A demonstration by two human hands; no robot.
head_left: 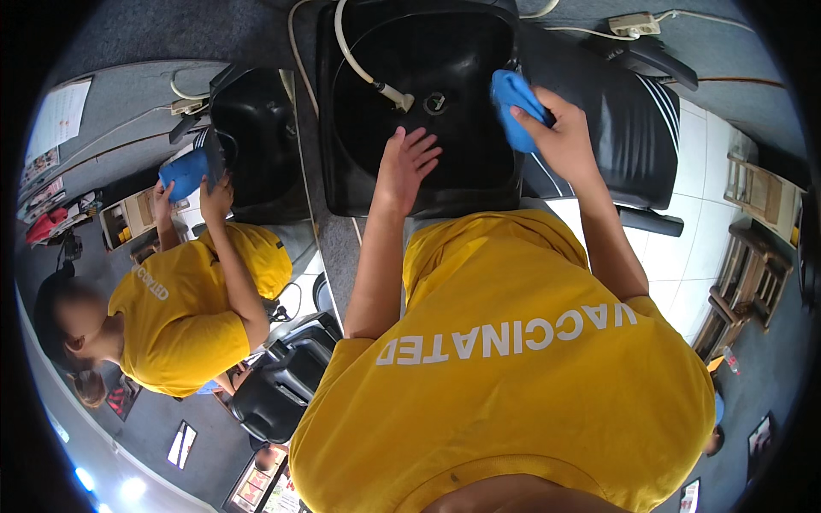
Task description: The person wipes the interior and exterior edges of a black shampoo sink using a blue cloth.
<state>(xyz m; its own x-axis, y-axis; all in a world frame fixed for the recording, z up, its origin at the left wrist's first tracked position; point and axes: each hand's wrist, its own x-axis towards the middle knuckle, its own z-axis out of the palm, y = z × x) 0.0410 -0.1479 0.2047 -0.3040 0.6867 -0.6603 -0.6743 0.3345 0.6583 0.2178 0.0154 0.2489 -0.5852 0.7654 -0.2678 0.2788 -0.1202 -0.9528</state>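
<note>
A folded blue cloth (515,109) is gripped in my right hand (564,131), raised over the right rim of a black shampoo basin (359,154). Fingers apart and palm bare, my left hand (407,160) hovers above the basin's lower left part. Inside the basin a hose with a pale spray head (396,97) lies beside the round drain (435,103). To the basin's right is a black padded seat (603,115) with white stripes. A wall mirror at the left reflects me, the cloth and the basin.
A power socket strip (634,25) with white cables is at the top right. Wooden chairs (747,288) stand beyond the white tiled floor (683,237) on the right. Black salon chairs (279,391) show in the mirror, and another person (715,442) is partly visible at the far right.
</note>
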